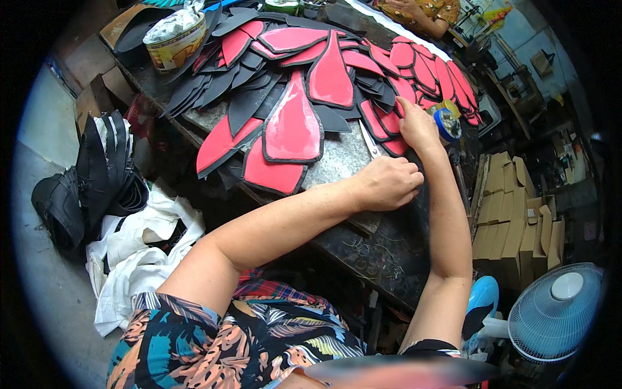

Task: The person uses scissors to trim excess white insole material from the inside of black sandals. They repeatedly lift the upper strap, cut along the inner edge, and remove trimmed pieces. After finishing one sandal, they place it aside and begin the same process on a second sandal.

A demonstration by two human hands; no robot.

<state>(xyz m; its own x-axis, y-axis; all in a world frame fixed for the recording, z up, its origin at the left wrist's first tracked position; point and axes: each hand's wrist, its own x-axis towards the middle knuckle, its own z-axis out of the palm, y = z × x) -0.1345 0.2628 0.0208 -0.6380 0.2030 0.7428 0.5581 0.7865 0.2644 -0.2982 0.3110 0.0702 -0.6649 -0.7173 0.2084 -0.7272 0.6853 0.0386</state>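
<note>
My left hand (389,185) is curled closed over the front part of the worktable. Whatever is in its fingers is hidden. Just beyond it lie the bare metal blades of scissors (370,141). Farther right and higher, my right hand (418,126) has its fingers bent over the edge of a pink black-edged panel (389,122) in a small stack. Glossy pink teardrop-shaped panels (293,126) with black borders lie left of both hands, overlapping one another. Dark grey leaf-shaped pieces (249,104) are heaped beneath and behind them.
A blue-rimmed jar (447,123) stands beside my right wrist. More pink panels (447,78) spread along the far right. At the far left is a tub (175,42). Cardboard boxes (512,227) and a fan (555,311) stand right. Another person's arm (421,19) shows across the table.
</note>
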